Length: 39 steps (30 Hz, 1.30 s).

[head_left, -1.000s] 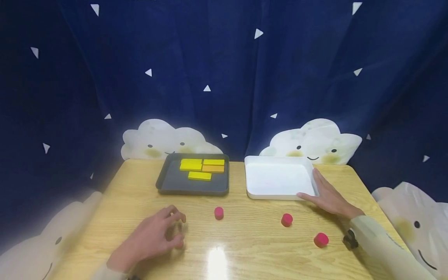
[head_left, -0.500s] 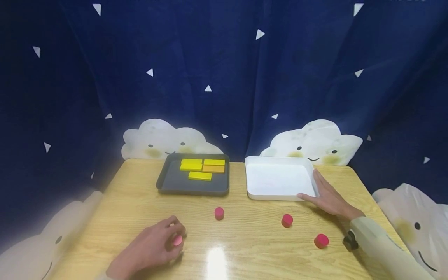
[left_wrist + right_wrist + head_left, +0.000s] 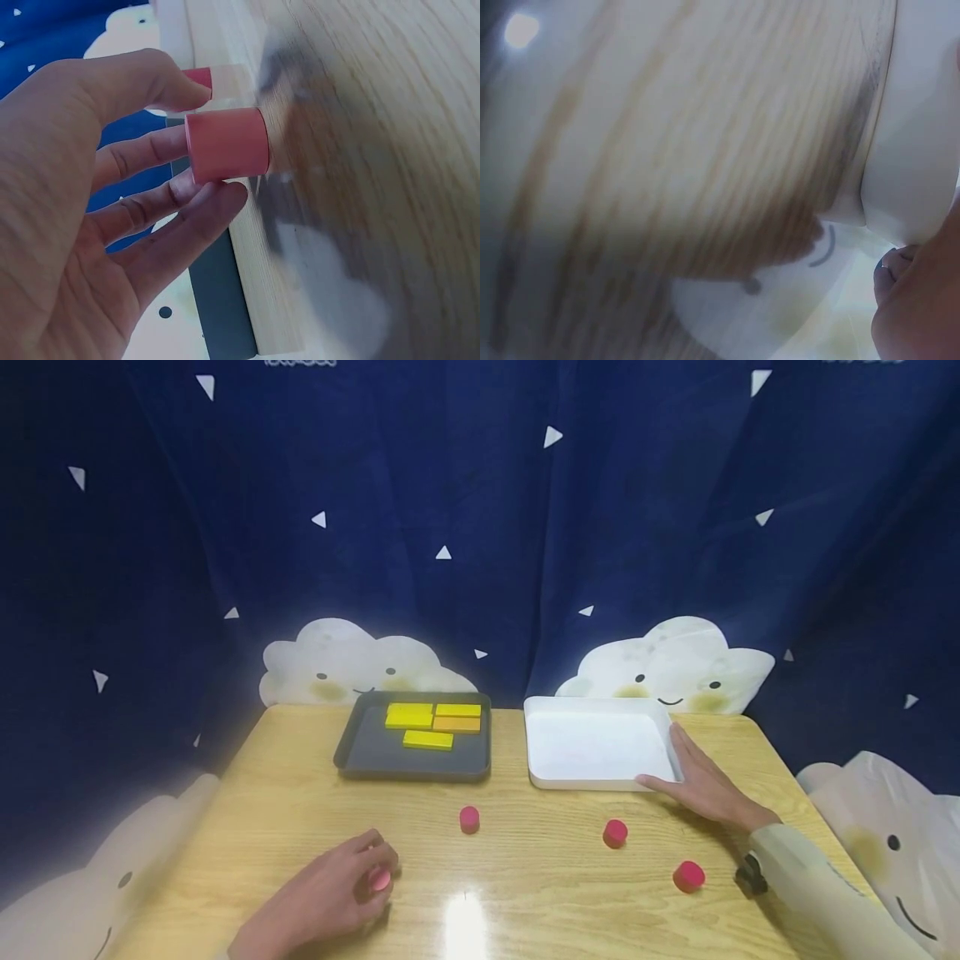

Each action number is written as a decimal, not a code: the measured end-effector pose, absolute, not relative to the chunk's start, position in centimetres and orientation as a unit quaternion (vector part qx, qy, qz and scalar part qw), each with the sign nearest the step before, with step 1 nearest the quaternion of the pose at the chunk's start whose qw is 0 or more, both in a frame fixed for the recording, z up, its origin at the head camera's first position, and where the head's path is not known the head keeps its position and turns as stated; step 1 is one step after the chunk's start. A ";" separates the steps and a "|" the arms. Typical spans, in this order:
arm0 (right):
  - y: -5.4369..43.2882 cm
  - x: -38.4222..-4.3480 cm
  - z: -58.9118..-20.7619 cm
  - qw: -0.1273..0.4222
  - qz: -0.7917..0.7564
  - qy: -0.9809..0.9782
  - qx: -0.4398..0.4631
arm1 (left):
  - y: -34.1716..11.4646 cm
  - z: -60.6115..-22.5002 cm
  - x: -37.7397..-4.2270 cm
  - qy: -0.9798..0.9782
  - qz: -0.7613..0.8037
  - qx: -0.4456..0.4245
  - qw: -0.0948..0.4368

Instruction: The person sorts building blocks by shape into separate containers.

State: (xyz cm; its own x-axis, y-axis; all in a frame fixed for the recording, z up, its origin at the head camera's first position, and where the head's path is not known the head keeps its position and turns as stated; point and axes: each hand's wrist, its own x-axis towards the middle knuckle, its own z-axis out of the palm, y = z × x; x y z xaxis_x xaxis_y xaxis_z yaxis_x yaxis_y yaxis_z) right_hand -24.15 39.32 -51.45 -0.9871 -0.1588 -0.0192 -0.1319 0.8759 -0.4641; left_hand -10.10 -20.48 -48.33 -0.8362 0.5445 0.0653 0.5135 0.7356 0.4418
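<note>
My left hand (image 3: 318,893) curls its fingers and thumb round a red cylindrical block (image 3: 381,880) low over the left front of the table. In the left wrist view the block (image 3: 227,144) lies between the thumb above and the fingertips (image 3: 234,196) below; full thumb contact is hard to make out. My right hand (image 3: 708,785) rests on the near right corner of a white tray (image 3: 585,782), thumb on the front rim and straight fingers along the right wall. Part of that hand (image 3: 922,300) shows beside the tray wall (image 3: 915,135) in the right wrist view.
A dark grey tray (image 3: 367,752) holding several yellow blocks (image 3: 427,740) and an orange block (image 3: 457,724) stands left of the white tray. Three more red cylinders, at the middle (image 3: 469,819), right (image 3: 615,833) and far right (image 3: 688,877), stand on the wooden table (image 3: 555,893).
My left hand has come slightly nearer the table's front edge and its fingers have closed in round the red cylinder, now visible between them. The right hand stays on the white tray.
</note>
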 end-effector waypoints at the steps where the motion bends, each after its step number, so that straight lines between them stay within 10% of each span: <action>1: 39.4 -24.2 -51.5 0.028 -0.238 0.968 -0.075 | -20.5 -48.3 -10.1 0.931 0.226 0.286 0.032; 14: 39.3 -24.0 -51.6 0.035 -0.238 0.968 -0.070 | -20.4 -48.5 -10.1 0.924 0.232 0.304 0.010; 27: 39.3 -24.1 -51.6 0.032 -0.238 0.968 -0.075 | -19.0 -48.2 -11.9 0.889 0.193 0.378 -0.170; 39: 39.3 -24.2 -51.7 0.034 -0.241 0.967 -0.076 | -16.6 -45.5 -14.5 0.869 0.202 0.406 -0.200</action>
